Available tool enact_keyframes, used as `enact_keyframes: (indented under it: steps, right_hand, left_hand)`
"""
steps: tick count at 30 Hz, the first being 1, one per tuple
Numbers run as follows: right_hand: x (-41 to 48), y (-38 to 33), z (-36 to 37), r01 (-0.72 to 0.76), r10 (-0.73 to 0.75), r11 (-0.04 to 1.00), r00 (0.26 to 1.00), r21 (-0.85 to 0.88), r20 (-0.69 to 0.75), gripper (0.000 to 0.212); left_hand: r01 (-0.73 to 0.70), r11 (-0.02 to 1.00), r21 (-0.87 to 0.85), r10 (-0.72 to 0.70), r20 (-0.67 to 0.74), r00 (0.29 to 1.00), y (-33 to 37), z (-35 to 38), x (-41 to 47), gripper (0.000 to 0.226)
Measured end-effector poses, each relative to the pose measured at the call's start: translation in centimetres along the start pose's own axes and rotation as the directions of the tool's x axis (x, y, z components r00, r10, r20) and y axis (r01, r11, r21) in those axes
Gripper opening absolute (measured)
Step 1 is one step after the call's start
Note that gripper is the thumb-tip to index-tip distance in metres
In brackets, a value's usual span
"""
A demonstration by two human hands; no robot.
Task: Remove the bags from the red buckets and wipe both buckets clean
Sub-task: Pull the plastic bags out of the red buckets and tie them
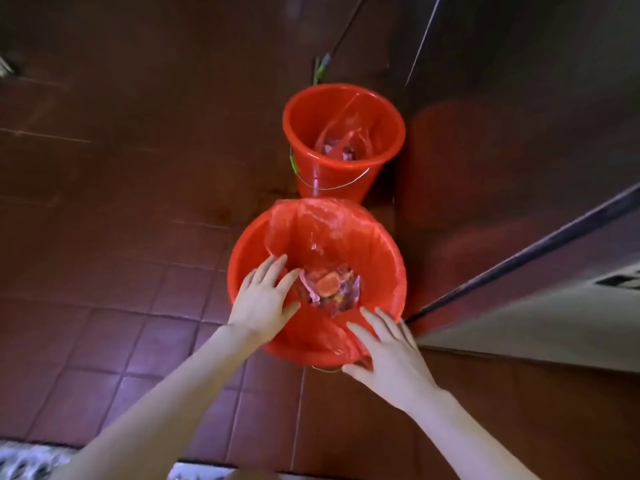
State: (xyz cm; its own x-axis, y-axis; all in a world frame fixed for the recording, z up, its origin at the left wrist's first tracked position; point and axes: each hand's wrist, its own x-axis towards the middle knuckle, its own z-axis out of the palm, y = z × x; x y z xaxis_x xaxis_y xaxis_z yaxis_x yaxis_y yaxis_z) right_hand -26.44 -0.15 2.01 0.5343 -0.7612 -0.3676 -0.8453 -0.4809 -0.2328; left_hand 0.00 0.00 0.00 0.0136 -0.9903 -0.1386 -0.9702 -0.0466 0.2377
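Smooth, glossy red plastic is gleaming on the near bucket and the far bucket. Thin, see-through plastic film is crinkling and catching light in the near bag and the far bag. A thin metal wire handle is glinting on the far bucket. The tiled floor is showing a dull brown sheen, while the polished metal panel beside it is mirroring red.

We note dim, warm light: the far floor sinks into shadow, while the near-left tiles carry a pale violet sheen. The metal cabinet at right mirrors a diffuse red glow. Wide-angle distortion bends the edges; the left hand and right hand are softly blurred.
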Motion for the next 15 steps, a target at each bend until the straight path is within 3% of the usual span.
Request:
enact_keyframes:
  steps: [3, 5, 10, 15]
  right_hand:
    - [1.2, 1.9, 3.4, 0.044, -0.053, 0.996, 0.990, -0.075, -0.130, 0.074]
    - [1.7, 3.1, 4.9, 0.114, -0.134, 0.989, 0.961, -0.098, -0.242, 0.065]
    - [1.8, 5.7, 5.2, 0.192, -0.238, 0.969, 0.888, -0.154, -0.392, 0.038]
    - [2.2, 6.7, 3.8, 0.151, -0.198, 0.976, 0.916, -0.156, -0.350, 0.041]
  left_hand:
    - [-0.006, 0.993, 0.114, 0.020, -0.127, 0.992, -1.6, 2.8, 3.2, 0.061]
    - [0.021, 0.979, 0.203, 0.005, -0.125, 0.992, -2.6, 3.5, 5.1, 0.054]
    - [0.064, 0.894, 0.444, -0.069, -0.005, 0.998, -4.7, 3.2, 5.0, 0.046]
    - [0.119, 0.859, 0.498, -0.240, 0.185, 0.953, -3.9, 2.1, 1.1, 0.056]
